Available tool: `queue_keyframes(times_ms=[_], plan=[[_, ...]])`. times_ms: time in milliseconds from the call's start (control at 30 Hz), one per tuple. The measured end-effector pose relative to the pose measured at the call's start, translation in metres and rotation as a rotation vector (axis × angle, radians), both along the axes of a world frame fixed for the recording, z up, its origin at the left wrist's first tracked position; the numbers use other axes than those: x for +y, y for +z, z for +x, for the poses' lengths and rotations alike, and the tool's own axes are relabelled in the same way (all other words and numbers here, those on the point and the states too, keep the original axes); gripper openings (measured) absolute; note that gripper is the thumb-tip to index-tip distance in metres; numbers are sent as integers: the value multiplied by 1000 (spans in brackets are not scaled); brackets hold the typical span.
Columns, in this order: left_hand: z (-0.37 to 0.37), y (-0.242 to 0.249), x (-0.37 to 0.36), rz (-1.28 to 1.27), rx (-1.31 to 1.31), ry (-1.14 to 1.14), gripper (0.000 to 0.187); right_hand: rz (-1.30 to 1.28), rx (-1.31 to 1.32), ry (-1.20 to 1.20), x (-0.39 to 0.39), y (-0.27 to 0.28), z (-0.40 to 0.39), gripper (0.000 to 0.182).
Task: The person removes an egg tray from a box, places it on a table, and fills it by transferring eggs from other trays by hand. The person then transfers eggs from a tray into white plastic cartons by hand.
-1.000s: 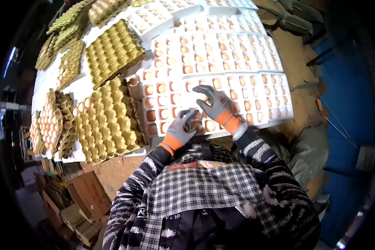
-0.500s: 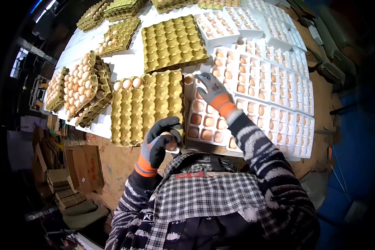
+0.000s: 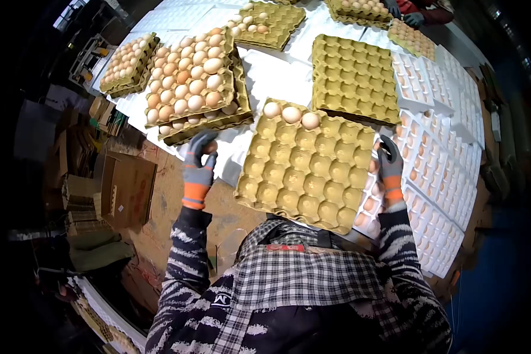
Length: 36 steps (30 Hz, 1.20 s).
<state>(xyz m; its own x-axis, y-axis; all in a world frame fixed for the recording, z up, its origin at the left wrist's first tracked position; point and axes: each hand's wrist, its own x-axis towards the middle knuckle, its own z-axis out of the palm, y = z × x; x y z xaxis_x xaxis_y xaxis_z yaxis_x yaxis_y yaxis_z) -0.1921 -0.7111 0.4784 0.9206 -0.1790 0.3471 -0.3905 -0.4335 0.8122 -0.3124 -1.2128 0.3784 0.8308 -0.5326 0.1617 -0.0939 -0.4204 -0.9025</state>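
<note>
My left hand [image 3: 199, 171], in a grey and orange glove, is closed around a brown egg [image 3: 210, 147] just below a stacked pulp tray full of eggs [image 3: 190, 79]. In front of me lies a yellow pulp tray [image 3: 304, 168] with three eggs [image 3: 291, 114] along its far edge and bare cups elsewhere. My right hand [image 3: 390, 162], gloved the same way, is at that tray's right edge, over a white tray of brown eggs [image 3: 369, 205]. Its fingers are curved and apart, with no egg visible between them.
A stack of eggless pulp trays [image 3: 355, 79] lies beyond. More white egg trays [image 3: 433, 203] cover the right side. Farther left is another egg stack [image 3: 124, 64]. A co-worker's gloved hand [image 3: 414, 20] shows at the top right. A cardboard box [image 3: 127, 189] stands on the floor.
The view has turned left, so the trays appear farther right. My left hand has moved left with the egg to the full stack. My right hand has drawn back beside the near pulp tray.
</note>
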Motion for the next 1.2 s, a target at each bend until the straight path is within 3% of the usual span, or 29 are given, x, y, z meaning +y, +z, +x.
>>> queue_keyframes(times_ms=[167,233,300,333,367,433,467,500,600,633,700,767,800,833,867,933,1000,1033,1100,1133,1200], plan=[[11,-87,11,348,148,-280,53,-82,-84,-67,49,86,-5,45],[16,-83,5,586,-37,-325,63,-180,-72,-7,63,107,4,48],[22,-70,4,542,-138,-228,67,-151,-22,20,74,110,4,55],[33,-69,1,342,-92,-230,65,-62,-43,-9,71,97,0,57],[37,-91,4,-6,120,-236,56,27,-66,-40,68,73,-8,59],[45,-83,-12,-393,754,-350,52,510,52,-176,60,28,-31,67],[42,-82,-23,-419,898,-367,52,679,93,-75,68,17,-44,56],[36,-98,-30,-331,802,-450,51,703,132,12,82,22,-52,56],[29,-94,-44,-473,981,-593,55,453,119,195,125,55,-52,57],[24,-87,-51,-646,1121,-543,61,848,83,106,130,65,-50,56],[13,-49,-64,-868,1338,-519,69,402,-6,211,126,41,-63,51],[2,-28,-81,-1032,1373,-539,74,-11,44,161,128,36,-68,46],[1,-27,-83,-1044,1367,-560,73,97,21,189,123,4,-72,44],[-3,-19,-87,-1030,1329,-532,71,361,-63,220,111,-29,-80,51],[-4,-18,-84,-1012,1325,-521,70,533,-150,189,120,-18,-79,50],[-12,-12,-78,-969,1289,-498,67,412,-196,116,138,24,-82,52],[-25,12,-84,-950,1236,-583,61,443,-266,107,134,22,-100,53],[-32,19,-89,-905,1154,-645,59,575,-329,104,132,43,-105,52],[-43,16,-103,-739,1079,-482,64,259,-222,-12,116,61,-142,50],[-54,30,-127,-808,1139,-510,62,279,-242,-54,101,71,-152,48],[-62,24,-163,-620,1081,-471,59,298,-261,-134,71,88,-175,47]])
